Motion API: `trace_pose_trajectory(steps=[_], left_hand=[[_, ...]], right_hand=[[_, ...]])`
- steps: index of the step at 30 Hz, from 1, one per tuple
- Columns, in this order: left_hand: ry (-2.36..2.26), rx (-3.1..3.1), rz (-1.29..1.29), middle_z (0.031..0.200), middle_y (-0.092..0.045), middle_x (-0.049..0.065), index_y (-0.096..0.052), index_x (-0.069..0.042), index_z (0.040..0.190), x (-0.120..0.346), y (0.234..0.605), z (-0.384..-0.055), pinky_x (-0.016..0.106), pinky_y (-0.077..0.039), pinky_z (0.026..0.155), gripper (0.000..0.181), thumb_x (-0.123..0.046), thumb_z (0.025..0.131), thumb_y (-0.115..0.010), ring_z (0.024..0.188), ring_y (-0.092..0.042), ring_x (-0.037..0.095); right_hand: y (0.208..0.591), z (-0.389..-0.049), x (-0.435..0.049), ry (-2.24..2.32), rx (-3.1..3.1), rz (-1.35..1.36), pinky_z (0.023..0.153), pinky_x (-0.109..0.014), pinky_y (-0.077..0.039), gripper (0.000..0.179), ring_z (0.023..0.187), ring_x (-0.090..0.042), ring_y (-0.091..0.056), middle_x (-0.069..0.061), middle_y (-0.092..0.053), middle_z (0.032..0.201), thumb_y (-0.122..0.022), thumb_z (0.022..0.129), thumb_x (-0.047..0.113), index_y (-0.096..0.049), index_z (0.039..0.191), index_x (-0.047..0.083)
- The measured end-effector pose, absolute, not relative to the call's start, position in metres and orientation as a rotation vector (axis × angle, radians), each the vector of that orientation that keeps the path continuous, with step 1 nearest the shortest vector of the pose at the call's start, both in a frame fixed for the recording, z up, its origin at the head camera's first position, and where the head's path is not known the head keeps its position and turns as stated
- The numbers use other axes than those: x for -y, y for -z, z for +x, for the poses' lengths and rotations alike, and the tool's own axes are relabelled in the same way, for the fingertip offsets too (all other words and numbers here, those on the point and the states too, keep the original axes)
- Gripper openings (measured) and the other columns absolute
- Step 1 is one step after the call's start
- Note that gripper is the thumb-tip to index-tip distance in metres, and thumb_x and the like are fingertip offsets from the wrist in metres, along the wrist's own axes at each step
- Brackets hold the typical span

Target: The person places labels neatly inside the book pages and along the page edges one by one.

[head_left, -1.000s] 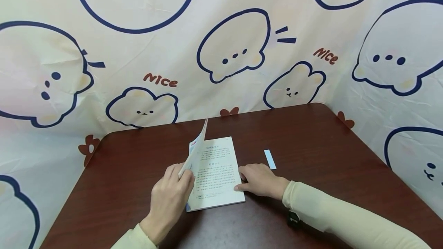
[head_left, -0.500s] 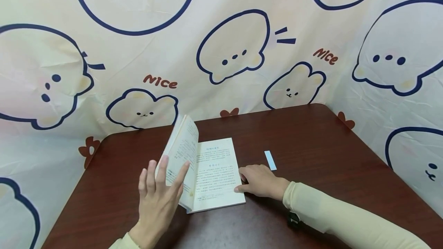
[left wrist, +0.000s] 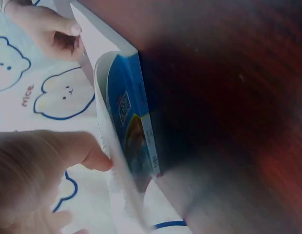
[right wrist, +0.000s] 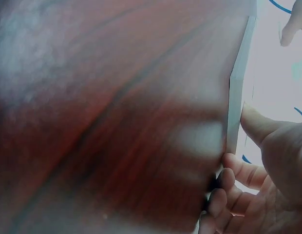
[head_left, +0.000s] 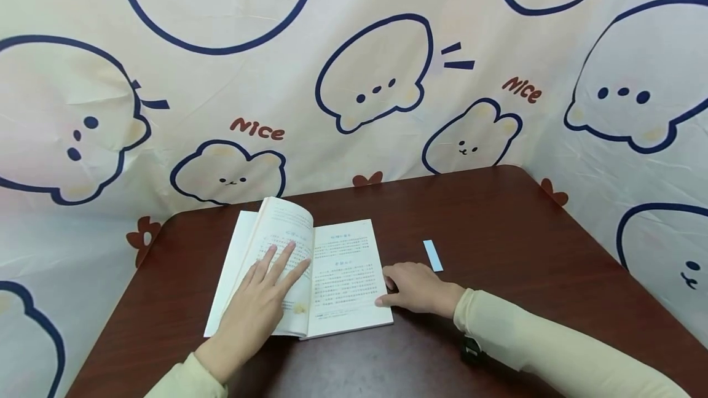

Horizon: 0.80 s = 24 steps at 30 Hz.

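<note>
A book (head_left: 345,275) lies open on the table, its right page flat and covered in print. Several of its left pages arch up off the cover side. My left hand (head_left: 257,300) rests on these raised pages with its fingers spread and straight. In the left wrist view the blue cover (left wrist: 129,105) with a QR code shows beneath the curved pages, beside the thumb. My right hand (head_left: 415,287) holds the book's right edge, thumb on the page. The right wrist view shows that hand's other fingers (right wrist: 229,178) curled at the page block's side.
A small light-blue strip (head_left: 432,255) lies on the brown table (head_left: 487,220), right of the book and just beyond my right hand. A cloth (head_left: 354,78) printed with cartoon bears hangs behind the table and along its sides.
My left hand has turned the left part of the book over from nearly upright to the left and now lies spread on it. The right hand stays at the right edge.
</note>
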<state>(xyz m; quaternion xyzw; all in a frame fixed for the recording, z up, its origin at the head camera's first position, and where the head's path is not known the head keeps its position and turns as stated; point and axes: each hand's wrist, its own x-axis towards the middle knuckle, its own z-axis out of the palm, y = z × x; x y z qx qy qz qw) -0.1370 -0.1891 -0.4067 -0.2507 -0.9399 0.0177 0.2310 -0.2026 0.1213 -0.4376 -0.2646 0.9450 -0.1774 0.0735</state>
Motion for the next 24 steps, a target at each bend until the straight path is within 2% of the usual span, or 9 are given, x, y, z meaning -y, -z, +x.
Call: trace_pose_trajectory(steps=[4,9,16,20,24], left_hand=[[-0.068,2.748,-0.75,0.155,-0.049,0.012,-0.06,-0.018,0.14,0.191,0.405,-0.139,0.056,-0.048,0.104,0.062,0.01,0.084,-0.062,0.139,-0.05,0.041],[-0.008,2.919,-0.736,0.149,-0.055,0.014,-0.063,-0.015,0.137,0.191,0.403,-0.139,0.058,-0.052,0.097,0.052,0.007,0.09,-0.058,0.134,-0.054,0.044],[0.077,2.994,-0.664,0.143,-0.058,0.017,-0.062,-0.011,0.134,0.187,0.397,-0.14,0.06,-0.054,0.086,0.045,-0.006,0.09,-0.068,0.127,-0.057,0.044],[0.086,2.996,-0.66,0.134,-0.063,0.018,-0.063,-0.008,0.132,0.184,0.394,-0.144,0.056,-0.056,0.085,0.042,-0.017,0.092,-0.072,0.121,-0.061,0.039],[0.085,3.001,-0.685,0.119,-0.065,0.016,-0.063,-0.006,0.131,0.18,0.393,-0.153,0.046,-0.057,0.08,0.043,-0.021,0.092,-0.074,0.104,-0.065,0.032]], right_hand=[[0.437,-0.204,-0.122,0.554,-2.822,-0.794,0.055,-0.024,-0.028,0.04,0.059,-0.007,-0.038,0.008,-0.043,0.065,-0.078,0.086,0.046,-0.051,0.075,0.019],[0.437,-0.205,-0.122,0.557,-2.816,-0.794,0.056,-0.023,-0.028,0.041,0.059,-0.006,-0.037,0.009,-0.042,0.064,-0.078,0.086,0.045,-0.05,0.074,0.018],[0.438,-0.205,-0.122,0.569,-2.816,-0.791,0.056,-0.023,-0.028,0.041,0.059,-0.007,-0.037,0.009,-0.042,0.064,-0.078,0.086,0.045,-0.051,0.074,0.018],[0.439,-0.205,-0.122,0.567,-2.814,-0.796,0.056,-0.023,-0.028,0.04,0.06,-0.007,-0.038,0.009,-0.042,0.065,-0.078,0.086,0.045,-0.052,0.075,0.017],[0.439,-0.205,-0.122,0.559,-2.816,-0.786,0.056,-0.023,-0.027,0.04,0.06,-0.007,-0.038,0.009,-0.042,0.065,-0.078,0.086,0.046,-0.052,0.076,0.017]])
